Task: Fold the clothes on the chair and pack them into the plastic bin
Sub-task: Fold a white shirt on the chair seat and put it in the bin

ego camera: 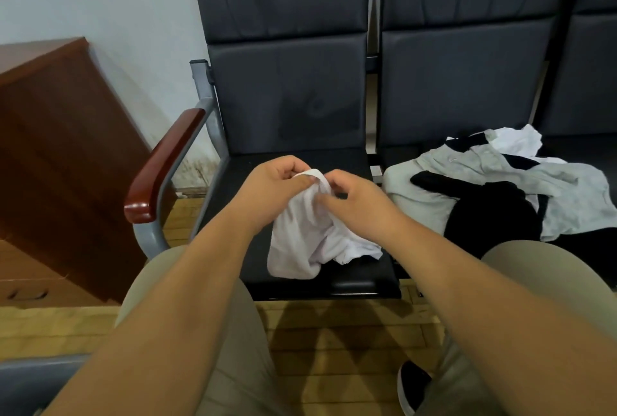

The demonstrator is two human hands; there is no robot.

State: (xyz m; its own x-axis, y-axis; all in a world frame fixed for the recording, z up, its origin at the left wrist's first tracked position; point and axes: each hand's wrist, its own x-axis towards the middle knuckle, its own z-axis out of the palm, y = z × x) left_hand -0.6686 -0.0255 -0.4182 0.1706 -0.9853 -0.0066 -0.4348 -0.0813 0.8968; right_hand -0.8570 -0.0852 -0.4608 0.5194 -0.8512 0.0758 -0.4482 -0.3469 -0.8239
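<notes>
- White garment (310, 238): bunched and hanging from its top edge, lower end resting on the black seat (354, 272) of the left-hand chair.
- Top edge pinched by the left hand (277, 182), thumb and curled fingers closed on the cloth.
- Same edge pinched just beside that by the right hand (354, 202), fingers curled in; the two hands nearly touching.
- Step in hand, by the look of it: finding the hem or corners before any fold. No flat crease visible in the cloth.
- Next move, probably: draw the hands apart along the edge, lay the cloth flat on the seat, then fold. Calls for both pinches kept firm so the edge does not slip.
- Pile (494, 188) of grey, black and white clothes lying unfolded on the next seat to the right, apart from the garment.
- No bin in view, so packing seems a long way off and the task looks early.
- Further out: wooden armrest (160, 165) on the chair's left, brown cabinet (60, 148) against the wall.
</notes>
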